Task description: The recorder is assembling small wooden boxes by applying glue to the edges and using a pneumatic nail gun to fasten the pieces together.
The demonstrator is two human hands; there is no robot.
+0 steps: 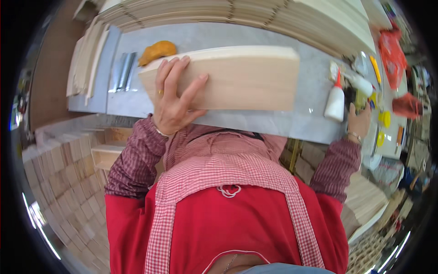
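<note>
My left hand (175, 98) is on a pale wooden board (246, 80), fingers spread over its broad face and thumb at the near edge. The board is long and thick-edged, and lies across the middle of the grey worktable (219, 125). Over at the right, my right hand (359, 121) reaches over the table with its fingers apart, and no held thing shows in it. Just left of that hand stands a white glue bottle (335, 104) with a red nozzle. Beyond its fingertips are a second white bottle (361, 85) and small dark and yellow items, partly hidden.
An orange-brown cloth-like lump (157, 51) and metal bars (125, 71) lie left of the board. Stacked wooden panels (255, 18) line the far side. At right are a yellow-handled tool (375, 69), yellow rolls (384, 119) and a red plastic bag (392, 55). Wood blocks (68, 182) are piled lower left.
</note>
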